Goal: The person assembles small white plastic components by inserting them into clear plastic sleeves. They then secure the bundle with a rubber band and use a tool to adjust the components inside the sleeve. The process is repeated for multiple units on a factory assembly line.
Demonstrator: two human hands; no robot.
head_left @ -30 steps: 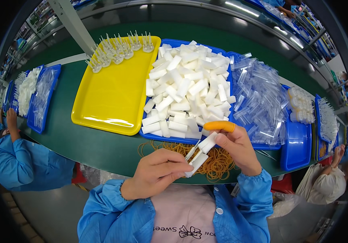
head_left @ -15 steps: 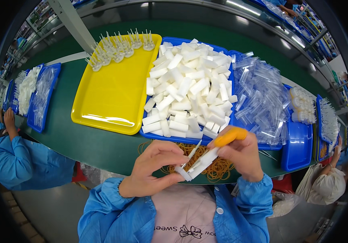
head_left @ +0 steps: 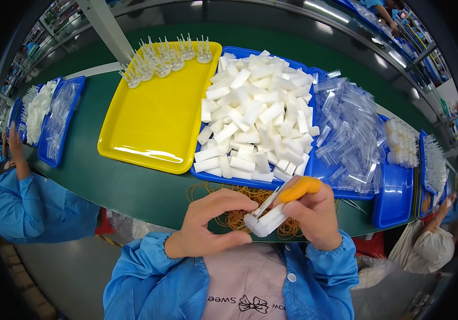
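Note:
My right hand (head_left: pixel 314 216), with an orange finger cot on one finger, pinches a white foam block (head_left: pixel 271 220) above the near edge of the table. A thin-pronged whitish part (head_left: pixel 267 201) lies along the foam, its broad end toward my left hand. My left hand (head_left: pixel 210 221) is beside that end, thumb and fingers apart, with no firm grip visible. Beneath both hands is a loose pile of tan rubber bands (head_left: pixel 234 220). Just beyond, a blue tray (head_left: pixel 191 172) is heaped with white foam blocks (head_left: pixel 255 112).
A yellow tray (head_left: pixel 143 122) at left bears several upright pronged parts (head_left: pixel 159 58). Clear plastic sleeves (head_left: pixel 351 128) fill another blue tray on the right, near metal tweezers (head_left: pixel 354 206) and a smaller blue tray (head_left: pixel 393 200). Co-workers in blue (head_left: pixel 37 210) sit along the table.
The foam block and pronged part have shifted right and turned in my right hand. My left fingers have come away from the broad end and spread.

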